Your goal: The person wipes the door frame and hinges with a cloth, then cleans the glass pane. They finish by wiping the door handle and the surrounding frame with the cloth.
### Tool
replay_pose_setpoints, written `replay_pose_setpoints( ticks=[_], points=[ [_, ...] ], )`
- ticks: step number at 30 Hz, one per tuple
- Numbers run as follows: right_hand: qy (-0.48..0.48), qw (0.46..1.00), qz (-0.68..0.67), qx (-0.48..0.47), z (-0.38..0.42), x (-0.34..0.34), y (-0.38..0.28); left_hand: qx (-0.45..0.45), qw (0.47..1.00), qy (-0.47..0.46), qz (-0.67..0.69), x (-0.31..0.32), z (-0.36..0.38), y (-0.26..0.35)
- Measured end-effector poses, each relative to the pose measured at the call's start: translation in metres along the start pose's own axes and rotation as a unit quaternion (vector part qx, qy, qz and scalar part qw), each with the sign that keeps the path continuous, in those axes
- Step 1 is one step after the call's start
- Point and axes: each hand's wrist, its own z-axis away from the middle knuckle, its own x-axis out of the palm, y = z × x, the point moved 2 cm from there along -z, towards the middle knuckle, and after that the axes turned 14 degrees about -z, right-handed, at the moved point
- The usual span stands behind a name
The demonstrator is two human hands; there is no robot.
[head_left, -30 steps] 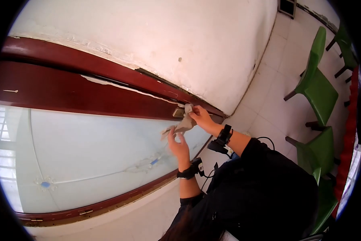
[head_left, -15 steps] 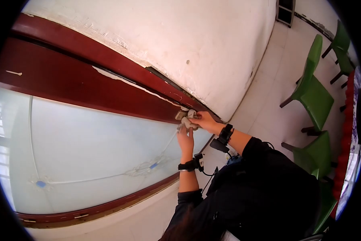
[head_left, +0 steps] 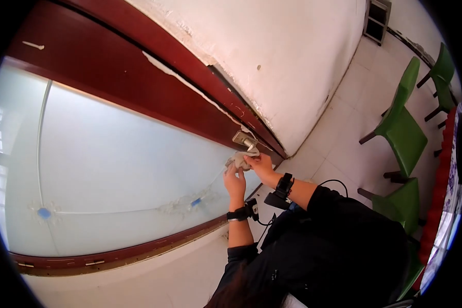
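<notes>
A grey-beige cloth [head_left: 245,160] is held between my two hands beside the metal door handle [head_left: 244,138]. My left hand [head_left: 235,182] grips its lower left part with the fingers closed. My right hand [head_left: 261,165] pinches the right side, thumb pressed on the fabric. The cloth's upper end lies against the handle's lever, partly covering it; the metal plate behind the lever is bare. The handle sits on the dark red frame of a door [head_left: 154,97] with a frosted glass panel [head_left: 133,169].
A white wall [head_left: 277,46] with worn plaster meets the door frame. Green chairs [head_left: 403,136] stand on the pale tiled floor [head_left: 338,133] to the right, beside a table edge with a red frilled cloth [head_left: 439,190]. A dark rack [head_left: 377,20] is at the far top.
The cloth has slid off the handle's upper part toward me, exposing more of the plate and lever. Both hands have moved slightly with it. The view has shifted and turned a little.
</notes>
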Motion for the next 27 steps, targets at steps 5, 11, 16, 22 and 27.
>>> replay_pose_setpoints(
  ticks=[5, 11, 16, 22, 27],
  points=[
    [-0.034, 0.999, -0.023, 0.025, 0.011, 0.016, 0.008, -0.059, 0.997, -0.027, 0.03, -0.004, 0.01, -0.019],
    [-0.036, 0.995, 0.026, 0.087, 0.013, 0.016, 0.028, -0.088, 0.994, -0.056, 0.038, 0.007, 0.027, -0.054],
    [-0.019, 0.996, 0.009, 0.086, 0.021, 0.019, 0.025, -0.119, 0.965, -0.037, 0.231, 0.008, 0.035, -0.053],
    [-0.026, 0.996, 0.034, 0.074, 0.032, 0.005, -0.004, -0.152, 0.892, -0.081, 0.418, 0.04, 0.036, -0.047],
    [-0.035, 0.993, 0.017, 0.115, 0.02, -0.007, -0.017, -0.187, 0.868, -0.102, 0.448, 0.05, 0.034, -0.039]
  ],
)
